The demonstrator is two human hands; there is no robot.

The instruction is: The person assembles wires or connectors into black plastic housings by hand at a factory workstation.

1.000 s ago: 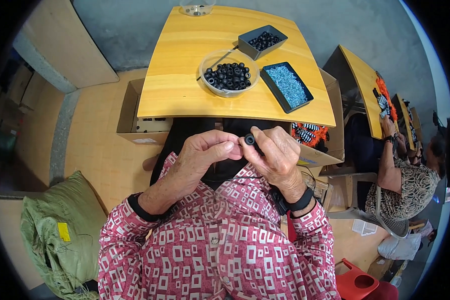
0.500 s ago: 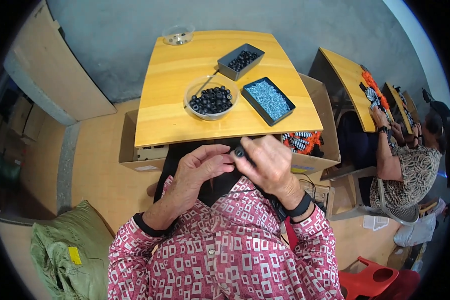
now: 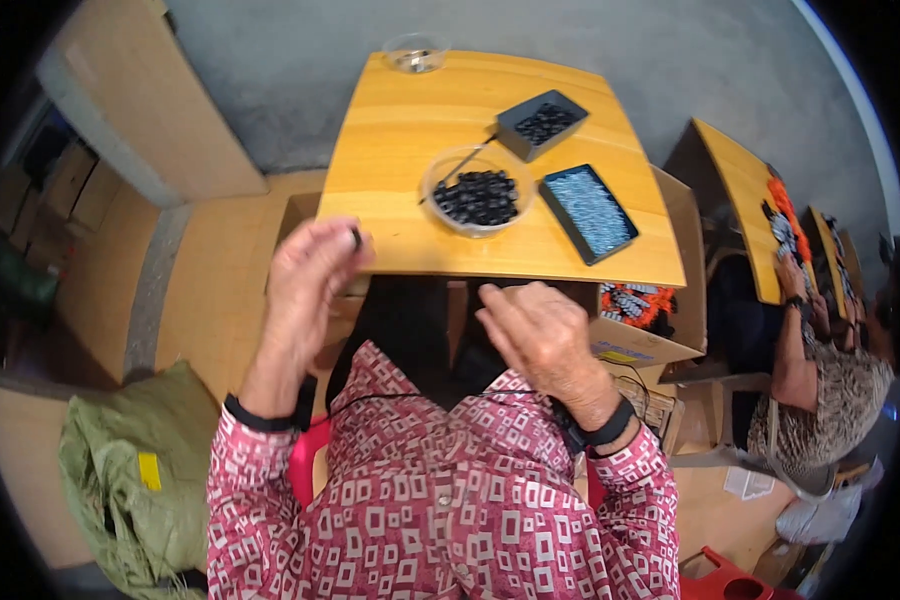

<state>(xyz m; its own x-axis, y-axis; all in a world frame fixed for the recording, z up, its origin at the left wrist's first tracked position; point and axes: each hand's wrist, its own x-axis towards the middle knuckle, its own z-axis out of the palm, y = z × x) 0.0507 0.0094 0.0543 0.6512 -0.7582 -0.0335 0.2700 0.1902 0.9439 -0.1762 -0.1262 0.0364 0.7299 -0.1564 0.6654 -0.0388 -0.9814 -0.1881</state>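
Note:
My left hand (image 3: 312,262) is raised by the table's near left corner, its thumb and fingertips pinching a small black bead (image 3: 356,238). My right hand (image 3: 542,325) is just below the table's near edge, over my lap. Its fingers are bent and close together, and whatever they hold is hidden. Beyond the hands, a clear round bowl (image 3: 431,205) holds many black beads (image 3: 478,198). A thin dark stick (image 3: 482,146) leans over the bowl's rim.
On the wooden table (image 3: 395,130) are a dark tray (image 3: 516,141) of black pieces, another tray (image 3: 629,239) of pale blue bits, and a clear tub (image 3: 416,62). Cardboard boxes (image 3: 685,260) flank it. A green sack (image 3: 130,470) lies left; a co-worker (image 3: 820,400) sits right.
My hands have moved apart; the left went up and left with the bead. The black item seen at my right fingertips earlier is out of sight there. The view has shifted.

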